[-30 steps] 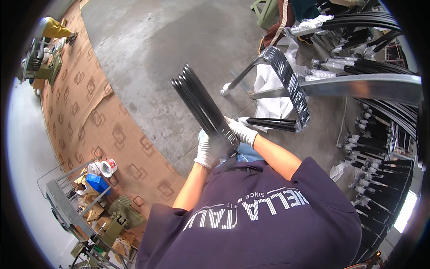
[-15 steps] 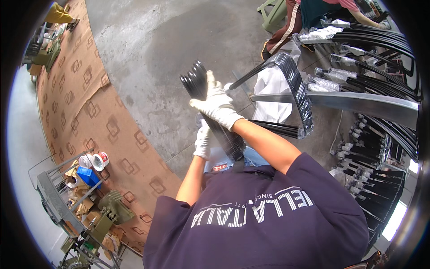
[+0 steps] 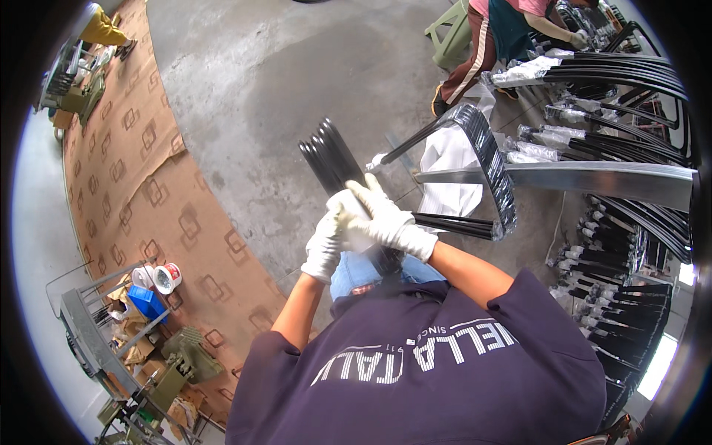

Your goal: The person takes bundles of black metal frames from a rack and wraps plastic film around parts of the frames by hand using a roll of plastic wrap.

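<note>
Gloved Hands [image 3: 324, 241] Meet Across a Bundle of Black Tubes [image 3: 324, 159]

A worker holds the bundle of black tubes aslant in front of the body, its near end by the lap and its rounded far ends out over the grey floor [image 3: 245, 89], well in from the edge of the brown patterned mat [image 3: 119, 163]. The left hand curls at the bundle's near left side; the right hand [image 3: 397, 226] lies across the top, fingers a little apart. How firmly either grip has hold cannot be told, and a pale blur between them could be wrap or glove.

No binding shows at the far ends, so the tubes could fan out or slide lengthwise if the two hands ease off together. Smooth gloves on slick tubing would be a likely cause of slipping, and a drop onto the hard floor could scuff the finish. To the right, a bent, wrapped bundle [image 3: 489, 156] stands near the left end of a metal bar [image 3: 593, 178], beside a white sheet [image 3: 452, 178]. A wide swing rightward could knock it or tear its film.
</note>
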Available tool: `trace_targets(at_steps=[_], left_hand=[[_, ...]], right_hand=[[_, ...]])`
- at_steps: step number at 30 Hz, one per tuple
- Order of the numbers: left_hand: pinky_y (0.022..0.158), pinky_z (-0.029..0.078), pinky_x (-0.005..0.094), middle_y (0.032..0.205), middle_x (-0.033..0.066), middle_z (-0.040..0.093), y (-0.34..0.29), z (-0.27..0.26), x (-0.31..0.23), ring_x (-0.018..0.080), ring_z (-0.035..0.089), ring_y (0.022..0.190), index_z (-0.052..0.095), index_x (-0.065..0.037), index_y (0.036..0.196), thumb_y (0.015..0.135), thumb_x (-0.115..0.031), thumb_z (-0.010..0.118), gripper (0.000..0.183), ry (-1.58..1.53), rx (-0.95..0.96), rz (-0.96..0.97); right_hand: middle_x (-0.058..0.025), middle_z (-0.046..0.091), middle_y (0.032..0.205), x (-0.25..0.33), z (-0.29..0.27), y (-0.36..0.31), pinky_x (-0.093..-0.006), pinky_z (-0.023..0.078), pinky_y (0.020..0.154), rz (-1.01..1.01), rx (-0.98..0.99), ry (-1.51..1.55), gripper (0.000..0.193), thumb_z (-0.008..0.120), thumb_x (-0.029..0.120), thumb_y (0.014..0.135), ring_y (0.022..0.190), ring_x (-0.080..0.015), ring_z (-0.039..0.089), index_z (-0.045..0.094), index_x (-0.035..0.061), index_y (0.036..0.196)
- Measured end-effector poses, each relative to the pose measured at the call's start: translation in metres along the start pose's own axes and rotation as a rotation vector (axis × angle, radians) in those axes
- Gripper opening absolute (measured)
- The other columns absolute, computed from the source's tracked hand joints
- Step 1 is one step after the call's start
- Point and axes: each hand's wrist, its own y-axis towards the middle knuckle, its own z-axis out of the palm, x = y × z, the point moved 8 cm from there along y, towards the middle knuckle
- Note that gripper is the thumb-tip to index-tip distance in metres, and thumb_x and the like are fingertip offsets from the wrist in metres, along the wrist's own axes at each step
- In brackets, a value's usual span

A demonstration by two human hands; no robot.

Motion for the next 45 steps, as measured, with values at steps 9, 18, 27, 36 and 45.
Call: trace_targets(at_steps=[9,18,27,36,45], left_hand=[[0.049,0.050,0.0257,0.069,0.0084,0.061,0.032,-0.002,-0.070,0.0161,0.059,0.054,0.056,-0.006,0.085,0.085,-0.052,0.046,0.047,0.404,-0.023,-0.002],[0.083,0.047,0.0370,0.103,0.0175,0.055,0.108,0.083,-0.048,0.0274,0.056,0.092,0.041,0.007,0.120,0.067,-0.038,0.066,0.074,-0.858,0.635,0.063],[0.083,0.045,0.0362,0.096,0.0122,0.058,0.096,0.085,-0.043,0.0244,0.056,0.087,0.050,0.000,0.110,0.072,-0.031,0.063,0.050,-0.728,0.425,0.066],[0.087,0.043,0.0312,0.113,0.0088,0.053,0.055,0.015,0.014,0.0193,0.051,0.103,0.042,-0.006,0.122,0.085,-0.054,0.042,0.060,-0.165,0.063,0.076],[0.066,0.050,0.0254,0.090,0.0026,0.061,0.082,-0.007,0.033,0.0133,0.058,0.076,0.057,-0.006,0.104,0.084,-0.024,0.059,0.028,-0.082,-0.097,0.167]], right_hand=[[-0.0208,0.058,0.097,-0.025,-0.037,0.002,-0.0342,0.045,0.082,0.424,-0.024,0.058,0.060,0.070,0.034,0.060,0.094,-0.0299,0.058,0.045,0.0010,0.104],[-0.0116,0.055,0.093,-0.008,-0.068,0.036,-0.0279,0.045,0.074,0.011,0.073,0.350,0.060,0.073,0.025,0.057,0.089,-0.0178,0.054,0.048,-0.0021,0.105],[-0.0052,0.058,0.077,-0.128,0.002,0.069,-0.0227,0.045,0.056,0.429,0.203,0.947,0.012,0.058,0.006,0.079,0.065,-0.0111,0.055,0.058,0.0000,0.090],[-0.0058,0.064,0.081,-0.106,0.069,0.071,-0.0219,0.048,0.051,0.485,0.337,1.591,0.039,0.060,-0.008,0.063,0.063,-0.0109,0.060,0.059,0.0004,0.101],[-0.0045,0.061,0.084,-0.093,0.088,0.077,-0.0244,0.049,0.063,0.397,0.502,2.102,0.019,0.053,0.008,0.085,0.072,-0.0123,0.058,0.058,0.0012,0.101]])
